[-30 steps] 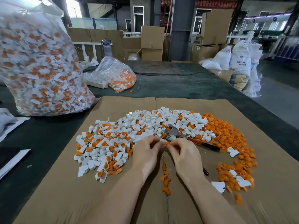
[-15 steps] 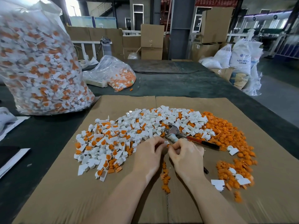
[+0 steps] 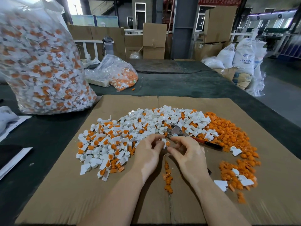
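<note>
My left hand [image 3: 149, 150] and my right hand [image 3: 187, 152] meet over a cardboard sheet [image 3: 268, 201] and pinch one small white plastic part with an orange insert [image 3: 166, 143] between their fingertips. Behind the hands spreads a wide pile of white and orange parts [image 3: 130, 132]. A heap of loose orange inserts [image 3: 228, 129] lies to the right. A short line of orange inserts [image 3: 167, 178] lies on the cardboard below my hands.
Pliers with red handles [image 3: 175, 131] lie on the pile just beyond my right hand. A big clear bag of parts [image 3: 42, 66] stands at the left, a smaller bag [image 3: 120, 75] behind. Boxes and white sacks [image 3: 244, 54] stand at the back.
My hands have opened slightly apart and turned the small part, so its white tab and orange insert now show between the fingertips.
</note>
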`<state>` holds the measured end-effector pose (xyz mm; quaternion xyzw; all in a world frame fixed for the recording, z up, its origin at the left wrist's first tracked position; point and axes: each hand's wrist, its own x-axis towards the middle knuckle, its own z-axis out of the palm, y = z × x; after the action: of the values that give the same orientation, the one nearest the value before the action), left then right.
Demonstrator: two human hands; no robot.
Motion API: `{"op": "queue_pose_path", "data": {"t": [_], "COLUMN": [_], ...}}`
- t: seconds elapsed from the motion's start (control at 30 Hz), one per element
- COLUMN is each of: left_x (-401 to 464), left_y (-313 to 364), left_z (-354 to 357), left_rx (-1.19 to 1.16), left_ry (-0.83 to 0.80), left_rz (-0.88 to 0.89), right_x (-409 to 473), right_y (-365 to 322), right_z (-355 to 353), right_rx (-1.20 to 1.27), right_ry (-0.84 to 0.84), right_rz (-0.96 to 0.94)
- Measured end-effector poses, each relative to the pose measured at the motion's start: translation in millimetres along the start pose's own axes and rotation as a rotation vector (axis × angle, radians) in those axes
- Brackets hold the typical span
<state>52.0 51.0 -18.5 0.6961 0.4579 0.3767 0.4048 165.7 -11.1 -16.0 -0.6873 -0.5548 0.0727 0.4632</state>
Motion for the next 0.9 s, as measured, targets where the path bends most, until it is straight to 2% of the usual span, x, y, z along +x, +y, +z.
{"op": "queue_pose_path", "data": {"t": [0.17, 0.43, 0.77, 0.9], "left_x": [-1.9, -2.5, 0.1, 2.7], "left_y": [2.4, 3.8, 2.1, 0.0], "left_z": [-0.9, -1.1, 1.2, 1.2], "left_rx": [0.025, 0.034, -0.074, -0.135], "left_ry": [-0.025, -0.022, -0.035, -0.003], "left_rz": [0.025, 0.015, -0.020, -0.039], "right_x": [0.0, 0.6, 0.7, 10.9], "right_y": [-1.2, -1.7, 2.1, 7.2], "right_z": [-0.5, -0.4, 0.5, -11.1], "right_rx": [-0.092, -0.106, -0.147, -0.333], "right_ry": [-0.005, -0.001, 0.028, 0.068], "right_rz": [-0.062, -0.046, -0.077, 0.043]}}
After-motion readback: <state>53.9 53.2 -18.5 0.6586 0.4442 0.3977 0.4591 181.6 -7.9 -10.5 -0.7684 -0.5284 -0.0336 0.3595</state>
